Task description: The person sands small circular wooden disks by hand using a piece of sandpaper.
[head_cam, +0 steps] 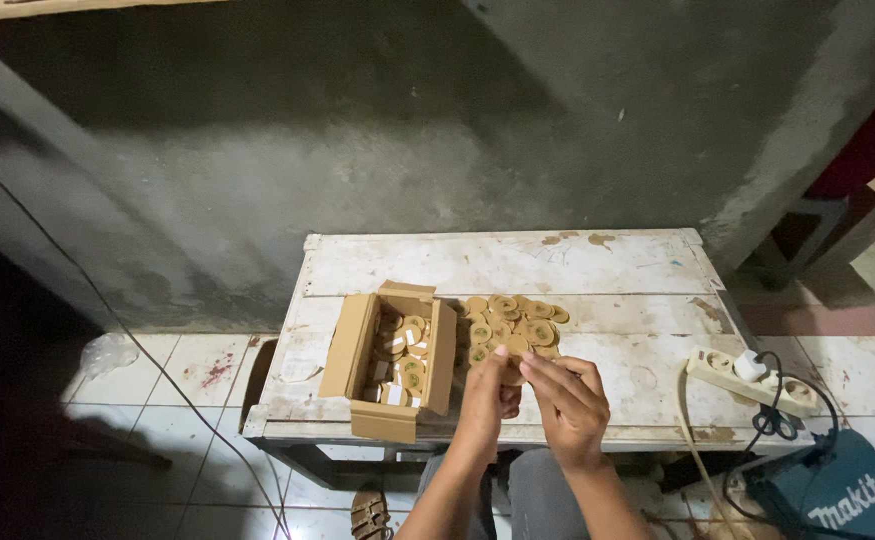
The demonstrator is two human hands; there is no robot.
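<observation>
My left hand [487, 398] and my right hand [569, 400] meet over the near edge of a worn white wooden table [517, 265]. Together they pinch one small round tan disc [513, 374] between the fingertips. Just beyond the hands lies a loose pile of the same tan discs [512, 322] on the tabletop. To the left of the pile stands an open cardboard box [389, 360] with several more discs inside, some with white patches.
A white power strip [747, 378] with a plugged-in adapter and black cable rests at the table's right edge. A teal tool case [842, 490] sits on the floor at right. A grey concrete wall rises behind the table. My sandalled foot [369, 512] shows below.
</observation>
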